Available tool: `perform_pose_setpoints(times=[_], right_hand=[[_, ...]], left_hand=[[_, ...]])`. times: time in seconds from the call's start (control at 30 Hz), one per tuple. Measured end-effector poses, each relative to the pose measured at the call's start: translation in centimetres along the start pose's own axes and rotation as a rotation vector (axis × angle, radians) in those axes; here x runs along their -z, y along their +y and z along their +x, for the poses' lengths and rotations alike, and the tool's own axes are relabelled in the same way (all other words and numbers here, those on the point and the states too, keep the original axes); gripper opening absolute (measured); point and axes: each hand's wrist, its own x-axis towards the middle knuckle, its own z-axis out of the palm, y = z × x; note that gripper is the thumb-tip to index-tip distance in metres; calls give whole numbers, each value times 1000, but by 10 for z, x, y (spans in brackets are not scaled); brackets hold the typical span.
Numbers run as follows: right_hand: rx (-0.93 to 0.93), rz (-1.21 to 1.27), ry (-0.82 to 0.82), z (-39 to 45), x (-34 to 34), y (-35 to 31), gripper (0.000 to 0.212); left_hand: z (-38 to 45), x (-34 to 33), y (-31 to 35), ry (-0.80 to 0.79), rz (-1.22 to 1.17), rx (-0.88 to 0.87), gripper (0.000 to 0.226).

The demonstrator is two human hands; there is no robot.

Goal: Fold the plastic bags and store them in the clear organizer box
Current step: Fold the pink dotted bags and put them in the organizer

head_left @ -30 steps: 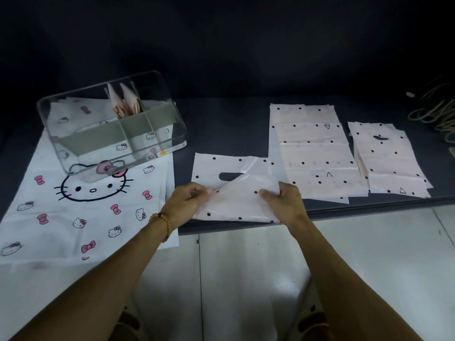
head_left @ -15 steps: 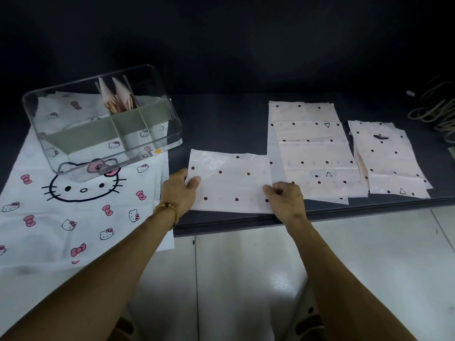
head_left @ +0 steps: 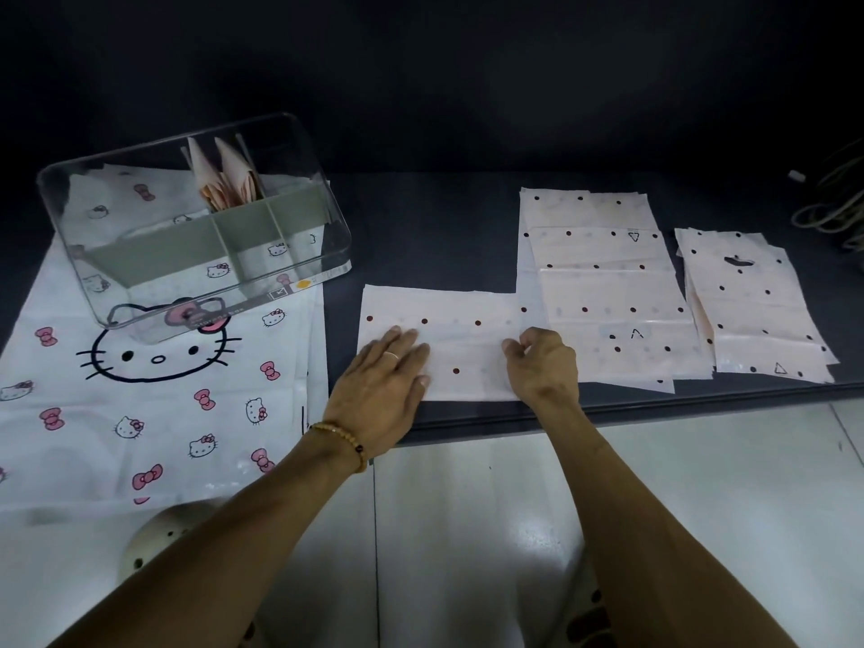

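The work surface is a dark table [head_left: 444, 236] against a black background, with a pale tiled floor [head_left: 491, 530] below its front edge.

The polka-dot bag [head_left: 467, 348] lies flat at the front centre of the table, folded into a wide rectangle. It is pale pink, slightly glossy plastic with dark dots, and a horizontal crease runs across its middle. Its right end touches or overlaps the middle stack of bags [head_left: 603, 292]; I cannot tell which.

My left hand [head_left: 383, 381] rests palm-down on the left part of the bag, fingers straight and together, pressing it flat. It grips nothing. A ring sits on 1 finger and a beaded bracelet [head_left: 341, 437] on the wrist.

My right hand [head_left: 544, 367] sits at the bag's right end with its fingers curled. The fingertips [head_left: 514, 343] meet the plastic near the crease; whether they pinch it or only press it is not visible.

The clear organizer box [head_left: 196, 226] stands at the rear left, on a white cat-print bag [head_left: 140, 404]. It has grey-green dividers, and 2 folded pink bags [head_left: 224, 180] stand upright in a rear compartment.

A second stack of dotted bags [head_left: 752, 311] lies at the far right, apart from the middle stack. Coiled cable [head_left: 837, 203] lies at the right edge.
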Motion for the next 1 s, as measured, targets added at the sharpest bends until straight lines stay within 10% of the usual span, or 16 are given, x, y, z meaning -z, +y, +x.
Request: perform_pose_setpoints(times=[0.27,0.4,0.57,1.0], right_hand=[[40,-112,67,-6,1,-3,30],[587,-219,417,-37,-10,-10,24],[847,-333,-50,-59,-54,-9,52],[885,-514,-81,-22,17,64,50]], left_hand=[[1,-8,-8,-111,120,-18,58],[0,-8,-7,-96,129,-23,58],[0,-7,-9,-108,117,-49,57],[6,2,-13,-158,103,-42,58]])
